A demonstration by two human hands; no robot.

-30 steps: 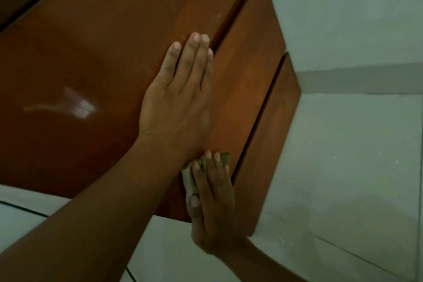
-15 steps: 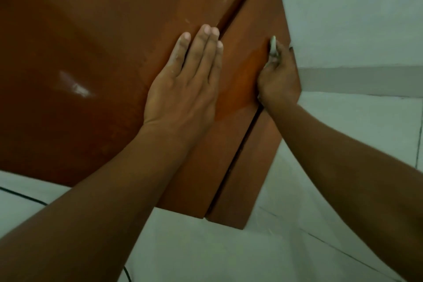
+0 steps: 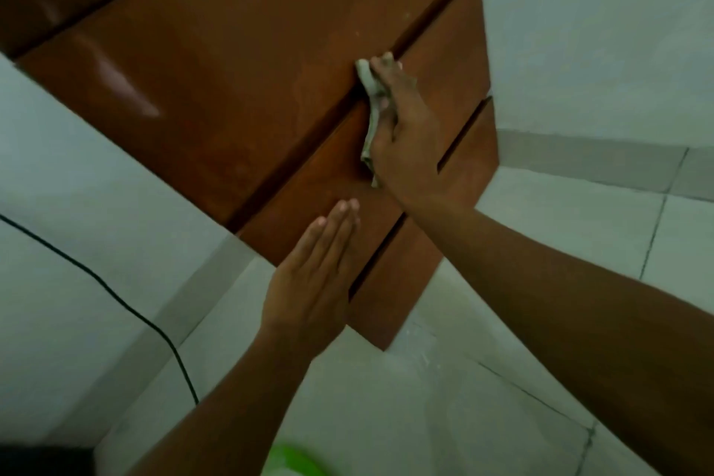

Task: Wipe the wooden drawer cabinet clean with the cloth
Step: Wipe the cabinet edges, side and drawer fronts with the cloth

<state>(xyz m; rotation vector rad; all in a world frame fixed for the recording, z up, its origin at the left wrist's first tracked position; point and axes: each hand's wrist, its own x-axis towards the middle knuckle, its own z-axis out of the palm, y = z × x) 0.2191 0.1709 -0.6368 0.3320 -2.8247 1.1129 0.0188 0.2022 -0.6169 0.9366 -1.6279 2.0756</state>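
The reddish-brown wooden drawer cabinet [image 3: 239,81] fills the upper middle of the head view, seen from above, with its glossy top and two drawer fronts. My right hand [image 3: 405,135] presses a crumpled pale green-grey cloth [image 3: 371,97] against the upper drawer front, near the gap under the cabinet top. The cloth sticks out along the left edge of that hand. My left hand [image 3: 313,282] is lower down, fingers straight and together, at the near end of the drawer fronts; I cannot tell if it touches the wood.
White walls flank the cabinet on both sides. Pale floor tiles [image 3: 579,243] lie at the right and below. A thin black cable [image 3: 116,294] runs down the left wall. A bright green object [image 3: 297,462] peeks in at the bottom edge.
My right hand has slid the cloth from the right edge of the drawer front leftward to the gap under the top. My left hand has come off the cabinet top and dropped toward me.
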